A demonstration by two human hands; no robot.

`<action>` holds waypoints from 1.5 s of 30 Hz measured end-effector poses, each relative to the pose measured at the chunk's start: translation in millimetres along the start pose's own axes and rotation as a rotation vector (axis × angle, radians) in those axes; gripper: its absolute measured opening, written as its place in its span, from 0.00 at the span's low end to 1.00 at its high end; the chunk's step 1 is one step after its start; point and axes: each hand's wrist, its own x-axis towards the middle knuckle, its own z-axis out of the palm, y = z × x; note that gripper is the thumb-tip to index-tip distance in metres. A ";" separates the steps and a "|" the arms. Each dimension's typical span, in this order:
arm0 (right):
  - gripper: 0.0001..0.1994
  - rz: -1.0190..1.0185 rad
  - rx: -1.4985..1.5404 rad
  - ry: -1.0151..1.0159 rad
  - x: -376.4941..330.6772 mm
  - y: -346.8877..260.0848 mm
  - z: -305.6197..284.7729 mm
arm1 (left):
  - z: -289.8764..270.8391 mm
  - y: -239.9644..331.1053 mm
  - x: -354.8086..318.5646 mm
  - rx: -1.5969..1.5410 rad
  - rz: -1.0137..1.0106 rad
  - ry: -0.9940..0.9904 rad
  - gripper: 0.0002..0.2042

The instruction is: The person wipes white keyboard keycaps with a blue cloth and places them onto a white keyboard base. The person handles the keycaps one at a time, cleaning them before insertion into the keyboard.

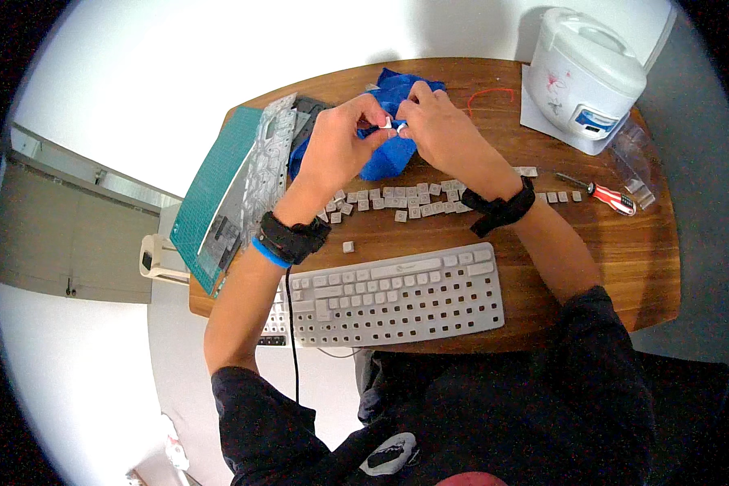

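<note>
My left hand [342, 139] pinches a small white keycap [387, 123] between thumb and fingertips. Close beside it, my right hand [444, 134] has its fingers closed at a fold of blue cloth [387, 160], with a small white bit at the fingertips that is too small to make out. Most of the cloth lies bunched beneath both hands. Nearer me rests a white keyboard [397, 296], its upper rows still capped and many lower sockets bare. Loose white keycaps [413, 201] lie in uneven rows between keyboard and cloth, and a single keycap [348, 247] sits apart.
A white rice cooker [587, 77] stands at the back right, near clear plastic packaging [632, 162] and a red-and-white-handled screwdriver [611, 198]. A red wire [492, 91] curls behind. At left, a clear patterned sheet [263, 154] overlaps a green cutting mat [211, 190]. A black cable [292, 348] hangs over the front edge.
</note>
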 end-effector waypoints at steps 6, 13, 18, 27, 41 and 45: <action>0.07 0.017 0.255 -0.074 -2.6 16.5 11.7 | 2.3 3.0 3.0 0.043 -0.003 -0.032 0.14; 0.09 0.080 0.299 -0.103 1.4 10.1 6.0 | -0.7 -0.8 1.6 0.184 0.116 -0.013 0.13; 0.10 0.055 0.319 -0.084 0.4 11.1 7.3 | 0.6 -1.7 -3.7 0.201 0.117 -0.020 0.12; 0.10 0.086 0.256 -0.106 2.7 10.5 2.8 | -15.5 -18.9 -15.7 0.464 0.087 -0.076 0.14; 0.11 0.061 0.164 -0.111 -1.3 12.7 11.7 | -27.3 3.2 -35.2 -0.010 0.034 -0.174 0.12; 0.07 -0.082 0.180 -0.055 4.4 0.5 6.7 | -12.0 -15.0 -36.2 0.013 0.138 -0.187 0.12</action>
